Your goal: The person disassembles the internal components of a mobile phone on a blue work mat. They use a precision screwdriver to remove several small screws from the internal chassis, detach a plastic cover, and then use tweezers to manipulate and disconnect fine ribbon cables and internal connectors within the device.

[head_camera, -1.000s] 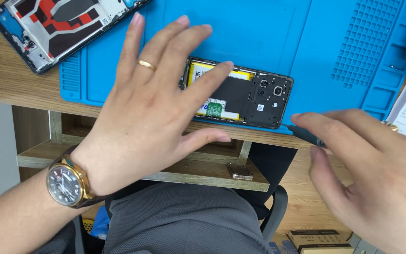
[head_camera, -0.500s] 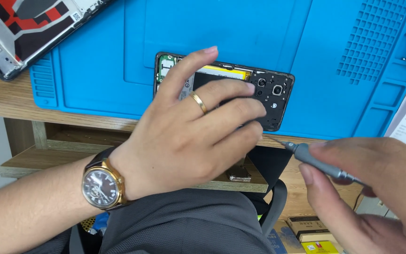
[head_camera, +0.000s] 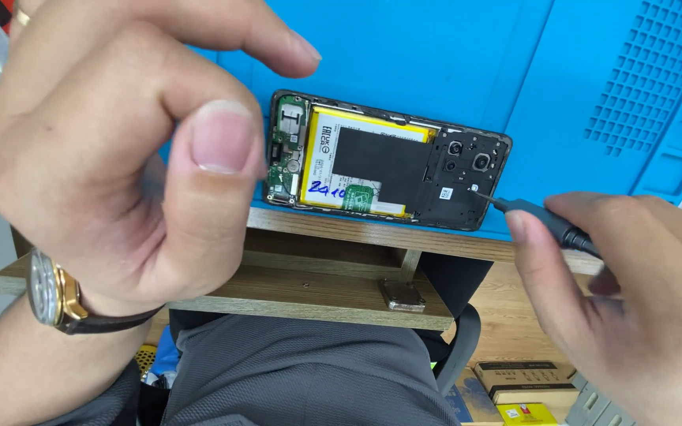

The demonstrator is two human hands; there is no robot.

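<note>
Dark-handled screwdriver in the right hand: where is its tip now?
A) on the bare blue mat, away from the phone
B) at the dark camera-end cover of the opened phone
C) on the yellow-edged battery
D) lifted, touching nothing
B: the dark-handled screwdriver, gripped by the right hand, has its thin tip at a small spot on the dark camera-end cover of the opened phone, beside the lenses, not on the yellow-edged battery.

An opened phone (head_camera: 388, 170) is laid flat near the front edge of a blue mat, back cover off, with a yellow-edged battery and black camera plate exposed. A dark slim screwdriver (head_camera: 542, 219) is tilted, its tip set on the plate.
</note>
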